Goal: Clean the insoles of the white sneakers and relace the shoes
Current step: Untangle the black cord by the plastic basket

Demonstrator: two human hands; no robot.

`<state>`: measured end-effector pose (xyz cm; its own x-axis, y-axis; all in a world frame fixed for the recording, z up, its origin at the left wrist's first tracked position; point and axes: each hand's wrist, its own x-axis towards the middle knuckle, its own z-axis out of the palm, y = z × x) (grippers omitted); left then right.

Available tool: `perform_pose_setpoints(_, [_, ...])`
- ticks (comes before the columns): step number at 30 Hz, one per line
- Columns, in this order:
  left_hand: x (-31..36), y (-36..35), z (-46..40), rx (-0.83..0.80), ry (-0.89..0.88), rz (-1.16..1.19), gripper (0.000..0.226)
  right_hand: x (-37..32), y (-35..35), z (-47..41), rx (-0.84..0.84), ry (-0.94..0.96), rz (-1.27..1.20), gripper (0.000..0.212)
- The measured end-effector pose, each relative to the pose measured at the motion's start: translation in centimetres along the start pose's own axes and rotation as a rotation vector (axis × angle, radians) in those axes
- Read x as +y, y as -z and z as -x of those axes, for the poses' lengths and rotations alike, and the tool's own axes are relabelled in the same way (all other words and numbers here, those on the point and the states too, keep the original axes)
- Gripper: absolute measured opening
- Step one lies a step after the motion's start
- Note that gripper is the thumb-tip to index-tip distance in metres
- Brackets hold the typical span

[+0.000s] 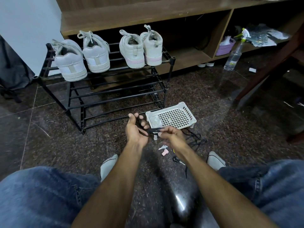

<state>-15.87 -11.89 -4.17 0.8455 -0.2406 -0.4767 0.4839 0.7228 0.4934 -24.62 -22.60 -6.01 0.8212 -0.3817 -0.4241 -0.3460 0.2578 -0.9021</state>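
Note:
Two pairs of white sneakers stand heels toward me on the top tier of a black shoe rack (pixel 171 60): one pair (pixel 82 58) at the left, a pink-soled pair (pixel 141 48) at the right. A black shoelace (pixel 154 130) stretches between my hands above the floor. My left hand (pixel 137 129) is palm up, the lace looped round its curled fingers. My right hand (pixel 171 134) pinches the lace. More black lace (pixel 196 139) lies on the floor to the right.
A white perforated plastic tray (pixel 174 118) sits on the floor just beyond my hands. Keys (pixel 163 147), a pink tag (pixel 165 152) and a dark key fob (pixel 176 159) lie below them. A spray bottle (pixel 232 59) stands at the right by a wooden shelf unit. My denim-clad knees frame the bottom.

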Motion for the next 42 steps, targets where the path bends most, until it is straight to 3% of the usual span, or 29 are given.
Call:
perform_pose_setpoints(7, [-0.4,0.8,-0.2,-0.039,-0.022,-0.306,0.026,-1.4,-1.3,-0.9,0.023,0.205,0.048,0.011])
perform_pose_setpoints(12, [-0.8,1.2,0.3,-0.146,0.028,-0.480,0.028,-2.8,-1.6,-1.8,0.000,0.178,0.082,0.012])
perform_pose_setpoints(16, [-1.0,1.4,0.6,-0.191,0.070,-0.494,0.025,-3.4,-1.3,-1.7,-0.136,0.117,0.037,0.020])
perform_pose_setpoints(25, [-0.9,1.0,1.3,-0.283,0.127,-0.502,0.025,-3.8,-0.4,-2.2,-0.096,0.188,0.165,0.016])
perform_pose_setpoints(32, [-1.9,1.5,1.3,-0.307,0.110,-0.603,0.017,-4.2,-0.2,-1.7,-0.045,0.165,0.032,0.017])
perform_pose_setpoints(36, [-2.5,1.4,1.5,-0.344,0.111,-0.634,0.014,-3.4,-0.7,-1.7,0.013,0.146,-0.010,0.005])
perform_pose_setpoints(42, [-2.3,1.8,1.3,-0.342,0.047,-0.668,0.017,-2.3,-0.3,-1.9,0.033,0.134,-0.039,0.014])
